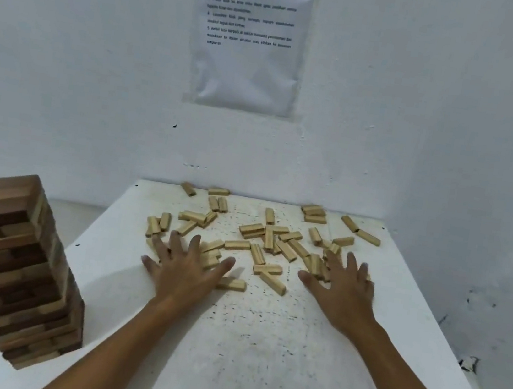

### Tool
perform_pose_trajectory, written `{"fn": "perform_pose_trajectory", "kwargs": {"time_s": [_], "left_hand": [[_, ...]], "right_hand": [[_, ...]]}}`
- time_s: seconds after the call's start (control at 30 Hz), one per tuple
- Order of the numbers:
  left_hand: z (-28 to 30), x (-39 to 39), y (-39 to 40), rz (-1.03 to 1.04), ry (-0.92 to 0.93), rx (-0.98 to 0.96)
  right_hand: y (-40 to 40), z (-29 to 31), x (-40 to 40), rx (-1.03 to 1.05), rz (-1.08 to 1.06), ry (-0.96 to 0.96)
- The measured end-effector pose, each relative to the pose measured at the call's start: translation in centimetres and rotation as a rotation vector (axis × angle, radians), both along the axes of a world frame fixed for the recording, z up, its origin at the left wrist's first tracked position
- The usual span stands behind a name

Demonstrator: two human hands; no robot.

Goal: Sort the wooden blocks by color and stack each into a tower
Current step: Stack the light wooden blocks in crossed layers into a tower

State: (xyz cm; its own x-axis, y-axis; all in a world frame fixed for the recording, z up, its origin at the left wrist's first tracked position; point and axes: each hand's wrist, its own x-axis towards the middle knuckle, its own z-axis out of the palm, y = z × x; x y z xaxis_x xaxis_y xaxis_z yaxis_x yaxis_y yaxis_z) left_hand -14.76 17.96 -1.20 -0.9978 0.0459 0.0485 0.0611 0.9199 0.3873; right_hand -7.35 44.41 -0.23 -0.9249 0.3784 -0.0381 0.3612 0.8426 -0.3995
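Several light wooden blocks (252, 228) lie scattered flat over the far half of the white table (258, 359). A tall tower of dark and mid-brown blocks (12, 269) stands at the table's left front edge. My left hand (183, 270) is spread flat with straight fingers over the blocks on the left of the pile. My right hand (339, 288) is spread the same way over the blocks on the right. Neither hand grips anything. Some blocks are hidden under both palms.
A white wall rises right behind the table, with a printed sheet (249, 36) taped to it. The wall also runs close along the table's right edge. Stray blocks (360, 230) lie near the back right corner.
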Motion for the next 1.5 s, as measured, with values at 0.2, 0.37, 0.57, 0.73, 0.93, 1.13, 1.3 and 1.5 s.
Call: {"fn": "perform_pose_trajectory", "kwargs": {"time_s": [0.2, 0.37, 0.57, 0.73, 0.93, 1.13, 1.3, 1.5], "left_hand": [[-0.9, -1.5, 2.8, -0.134, 0.075, -0.049], [-0.7, -3.0, 4.5, -0.269, 0.162, 0.106], [0.7, -8.7, 2.1, 0.152, 0.254, 0.094], [1.1, -12.9, -0.1, 0.385, -0.065, -0.019], [0.6, -13.5, 2.6, 0.113, 0.131, -0.059], [0.7, -15.1, 2.7, 0.046, 0.395, 0.308], [0.4, -18.9, 1.9, 0.057, 0.046, 0.032], [0.5, -17.1, 4.3, -0.163, -0.030, 0.035]], "right_hand": [[-1.9, -1.8, -3.7, 0.156, 0.074, 0.026], [-2.8, -1.7, -6.6, 0.006, 0.226, 0.133], [0.6, 0.3, -8.8, -0.108, 0.172, 0.488], [7.4, 0.8, -12.2, 0.130, -0.043, 0.170], [7.2, -0.4, -15.0, 0.184, 0.055, -0.031], [4.1, -0.7, -15.8, -0.128, 0.258, 0.308], [4.6, -0.8, -17.6, -0.044, 0.213, 0.227], [1.9, -0.8, -17.7, 0.014, 0.360, 0.140]]}}
